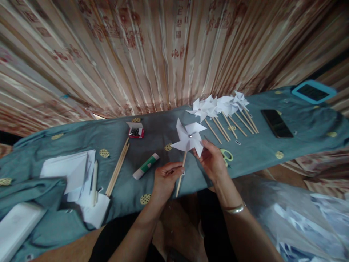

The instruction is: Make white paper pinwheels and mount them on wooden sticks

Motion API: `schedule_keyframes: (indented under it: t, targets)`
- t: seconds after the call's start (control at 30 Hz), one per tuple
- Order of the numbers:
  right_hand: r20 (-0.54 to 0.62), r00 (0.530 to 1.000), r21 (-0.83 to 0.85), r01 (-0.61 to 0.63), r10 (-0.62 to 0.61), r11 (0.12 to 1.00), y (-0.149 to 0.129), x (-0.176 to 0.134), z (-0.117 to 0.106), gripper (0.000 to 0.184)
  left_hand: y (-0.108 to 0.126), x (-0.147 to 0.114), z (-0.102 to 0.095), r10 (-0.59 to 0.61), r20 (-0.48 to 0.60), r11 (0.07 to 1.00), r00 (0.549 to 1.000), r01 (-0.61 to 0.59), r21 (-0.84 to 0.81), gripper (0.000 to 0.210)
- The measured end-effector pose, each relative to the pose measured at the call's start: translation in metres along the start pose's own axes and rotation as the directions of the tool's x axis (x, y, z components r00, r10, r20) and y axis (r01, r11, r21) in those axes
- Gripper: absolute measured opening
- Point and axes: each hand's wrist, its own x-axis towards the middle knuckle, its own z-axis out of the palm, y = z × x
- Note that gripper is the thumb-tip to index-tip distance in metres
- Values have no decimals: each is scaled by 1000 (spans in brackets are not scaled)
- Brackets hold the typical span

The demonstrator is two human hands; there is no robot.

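A white paper pinwheel [183, 140] with a silvery pin at its centre is held up over the front of the table. My left hand [167, 179] pinches its wooden stick below the blades. At the lower right blade, the fingers of my right hand [213, 158] are closed on the paper edge. Just behind that hand lie scissors with green handles [228, 155], partly hidden by it. Left of my left hand rests a green and white glue stick [145, 166]. Beyond it stands a small red box [136, 131], its lid up, with dark pins inside.
Several finished pinwheels [211, 109] lie at the back right, beside a black phone [276, 123] and a blue-framed tablet [314, 91]. To the left are bare wooden sticks [118, 168], white paper sheets [68, 169] and a pale pen-like stick [94, 182]. A curtain [152, 54] hangs behind.
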Motion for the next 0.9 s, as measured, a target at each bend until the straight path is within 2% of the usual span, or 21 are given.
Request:
schedule_keyframes:
  t: [0.67, 0.9]
  targets:
    - [10, 1000, -43, -28, 29, 999, 2, -5, 3, 12, 2, 0, 0, 26, -4, 999, 1000, -26, 22, 20]
    - [47, 998, -68, -46, 49, 997, 6, -5, 0, 18, 2, -1, 0, 27, 5, 999, 1000, -27, 21, 18]
